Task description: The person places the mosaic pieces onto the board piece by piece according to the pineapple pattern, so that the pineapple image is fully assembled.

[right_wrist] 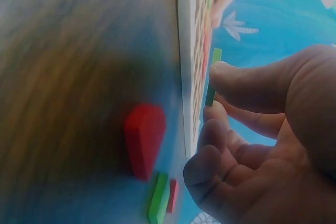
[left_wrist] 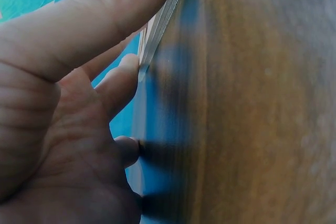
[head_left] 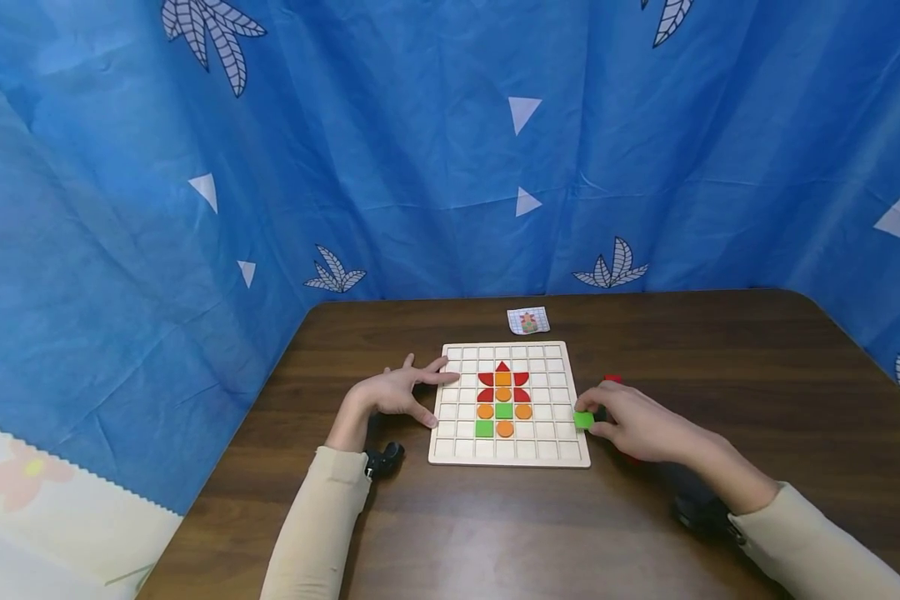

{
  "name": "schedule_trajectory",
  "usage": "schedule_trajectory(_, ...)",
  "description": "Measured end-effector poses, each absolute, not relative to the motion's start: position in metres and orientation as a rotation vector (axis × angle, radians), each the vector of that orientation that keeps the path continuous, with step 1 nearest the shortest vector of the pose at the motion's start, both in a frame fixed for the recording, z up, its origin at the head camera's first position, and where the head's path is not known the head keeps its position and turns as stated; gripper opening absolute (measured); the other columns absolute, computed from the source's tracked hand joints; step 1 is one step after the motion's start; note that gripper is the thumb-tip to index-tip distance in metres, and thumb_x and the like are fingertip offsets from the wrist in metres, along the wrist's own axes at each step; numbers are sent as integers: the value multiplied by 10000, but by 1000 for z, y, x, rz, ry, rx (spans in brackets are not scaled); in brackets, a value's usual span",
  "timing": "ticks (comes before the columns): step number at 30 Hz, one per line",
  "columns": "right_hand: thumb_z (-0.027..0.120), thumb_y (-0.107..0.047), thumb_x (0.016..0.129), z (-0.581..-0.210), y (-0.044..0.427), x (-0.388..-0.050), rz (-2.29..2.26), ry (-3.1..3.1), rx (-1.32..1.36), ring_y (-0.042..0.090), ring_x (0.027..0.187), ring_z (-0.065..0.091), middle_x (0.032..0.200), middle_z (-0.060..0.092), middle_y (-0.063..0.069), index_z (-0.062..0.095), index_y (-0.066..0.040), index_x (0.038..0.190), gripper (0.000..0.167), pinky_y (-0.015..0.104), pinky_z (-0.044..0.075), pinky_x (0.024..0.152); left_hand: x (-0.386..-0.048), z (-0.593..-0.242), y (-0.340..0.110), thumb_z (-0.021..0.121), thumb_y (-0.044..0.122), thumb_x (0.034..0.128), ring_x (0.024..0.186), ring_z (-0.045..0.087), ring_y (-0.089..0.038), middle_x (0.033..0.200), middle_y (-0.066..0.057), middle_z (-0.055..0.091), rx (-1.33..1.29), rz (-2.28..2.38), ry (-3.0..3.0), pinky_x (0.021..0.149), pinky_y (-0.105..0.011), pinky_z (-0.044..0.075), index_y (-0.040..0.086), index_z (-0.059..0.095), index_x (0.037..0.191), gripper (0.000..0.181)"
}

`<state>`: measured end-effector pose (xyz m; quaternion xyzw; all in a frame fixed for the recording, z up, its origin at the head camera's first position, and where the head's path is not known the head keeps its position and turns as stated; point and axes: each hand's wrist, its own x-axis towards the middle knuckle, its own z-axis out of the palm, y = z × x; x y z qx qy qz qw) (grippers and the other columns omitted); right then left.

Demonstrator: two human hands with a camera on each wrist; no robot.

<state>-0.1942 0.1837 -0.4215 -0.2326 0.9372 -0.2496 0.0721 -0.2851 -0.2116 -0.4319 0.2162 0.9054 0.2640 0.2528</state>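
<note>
A white gridded board (head_left: 457, 448) lies on the table, with red, orange and green flat pieces set in its middle squares. My left hand (head_left: 396, 392) rests at the board's left edge, fingers spread, thumb near the lower left side. Between thumb and fingers my right hand (head_left: 633, 421) pinches a green square tile (head_left: 583, 420) by the board's right edge. Edge-on, the same green tile (right_wrist: 214, 74) shows in the right wrist view. Below that hand lie a red piece (right_wrist: 144, 137), a green piece (right_wrist: 159, 199) and a small red piece (right_wrist: 172, 195).
Behind the board lies a small card (head_left: 528, 321) printed with a coloured pattern on a grid. The brown wooden table (head_left: 435, 533) ends at a blue curtain (head_left: 420, 167) at the back and left. A red piece (head_left: 613, 378) shows just beyond the right hand.
</note>
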Motion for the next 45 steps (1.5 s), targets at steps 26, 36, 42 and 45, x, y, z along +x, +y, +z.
schedule_trajectory(26,788,-79,883,-429,114,-202,-752,2775,-846,137,895,546,980,652,-34,710,-119,1064,201,356,534,828,-286,-431,-212,885,367,781,1585,-178,-425,1745,69,133,595,716,2459,1178,-769,-106,386,498,1522,836)
schedule_trajectory(36,791,-104,891,-432,112,-203,-777,2763,-883,127,943,581,996,658,-67,758,-185,972,119,352,548,847,-286,-432,-213,892,354,780,1582,-200,-412,1744,63,138,593,744,2440,1170,-766,-135,367,505,1522,837)
schedule_trajectory(42,781,-133,911,-431,120,-202,-774,2767,-897,112,950,584,1013,658,-74,783,-208,1021,133,295,544,820,-286,-434,-212,891,357,776,1587,-184,-414,1741,74,152,594,736,2456,1175,-767,-119,381,513,1514,830)
schedule_trajectory(45,781,-140,914,-431,128,-201,-790,2765,-877,100,921,578,1027,664,-73,785,-208,1039,143,254,537,778,-286,-433,-212,888,358,779,1586,-182,-416,1742,78,145,604,732,2455,1178,-763,-120,381,508,1517,830)
